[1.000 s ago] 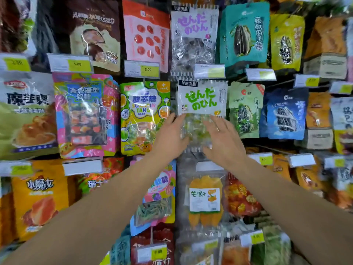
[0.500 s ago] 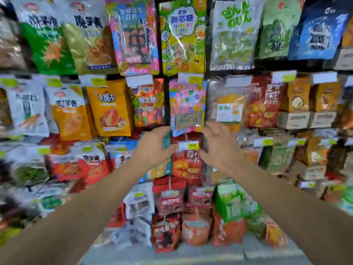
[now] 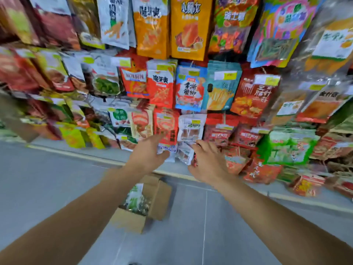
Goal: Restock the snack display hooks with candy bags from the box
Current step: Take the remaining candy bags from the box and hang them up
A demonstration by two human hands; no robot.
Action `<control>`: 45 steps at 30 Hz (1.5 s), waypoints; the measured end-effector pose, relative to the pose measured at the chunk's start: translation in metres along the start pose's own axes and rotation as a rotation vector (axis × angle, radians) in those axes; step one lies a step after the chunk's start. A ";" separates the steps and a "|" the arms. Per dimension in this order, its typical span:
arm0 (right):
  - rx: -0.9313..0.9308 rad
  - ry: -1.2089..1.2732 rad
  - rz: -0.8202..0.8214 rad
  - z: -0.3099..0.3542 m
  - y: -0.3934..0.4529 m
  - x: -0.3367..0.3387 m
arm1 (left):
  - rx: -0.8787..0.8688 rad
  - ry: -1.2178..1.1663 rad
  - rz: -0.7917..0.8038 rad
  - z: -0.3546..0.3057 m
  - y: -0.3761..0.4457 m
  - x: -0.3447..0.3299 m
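An open cardboard box (image 3: 129,221) stands on the grey floor below the display, between my forearms. Clear candy bags with green and white labels (image 3: 136,200) lie inside it. My left hand (image 3: 148,154) and my right hand (image 3: 208,162) are stretched forward side by side above the box, in front of the lowest rows of hanging bags. Their fingers are relaxed and I see nothing held in either hand. The view is blurred by motion.
The hook wall is packed with snack bags: orange bags (image 3: 190,29) at the top, a blue bag (image 3: 190,88) and red bags (image 3: 162,88) in the middle, small white bags (image 3: 191,127) just behind my hands. A pale base ledge (image 3: 80,153) runs along the floor.
My view has tilted down from the upper hooks to the bottom rows and the floor. Both hands have dropped from the green-label bag, empty, and the box has come into view.
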State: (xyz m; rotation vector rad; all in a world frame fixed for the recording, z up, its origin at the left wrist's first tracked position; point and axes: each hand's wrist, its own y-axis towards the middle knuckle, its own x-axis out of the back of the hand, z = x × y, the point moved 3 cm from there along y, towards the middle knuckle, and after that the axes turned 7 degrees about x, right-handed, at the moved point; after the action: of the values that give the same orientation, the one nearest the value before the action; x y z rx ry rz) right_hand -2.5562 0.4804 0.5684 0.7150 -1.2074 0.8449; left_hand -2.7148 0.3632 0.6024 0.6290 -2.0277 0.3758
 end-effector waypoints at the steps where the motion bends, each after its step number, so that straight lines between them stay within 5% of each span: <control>1: 0.002 0.004 0.023 0.015 0.004 -0.013 | 0.021 -0.014 0.012 0.019 -0.005 0.000; 9: -0.044 0.073 0.259 0.145 0.046 -0.127 | 0.228 -0.050 0.158 0.207 -0.028 0.004; 17: -0.158 0.195 0.467 0.203 0.090 -0.214 | 0.391 -0.076 0.253 0.333 -0.021 -0.015; 31: -0.131 0.271 0.753 0.177 0.200 -0.385 | 0.690 -0.207 0.368 0.442 0.071 -0.127; 45: -0.410 0.378 0.845 0.125 0.262 -0.634 | 0.905 -0.292 0.518 0.615 0.147 -0.330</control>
State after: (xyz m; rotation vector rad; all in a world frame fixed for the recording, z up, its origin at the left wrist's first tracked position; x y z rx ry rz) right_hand -2.9291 0.4004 -0.0154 -0.3268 -1.2734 1.2912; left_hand -3.0943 0.2699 0.0054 0.6961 -2.2316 1.6439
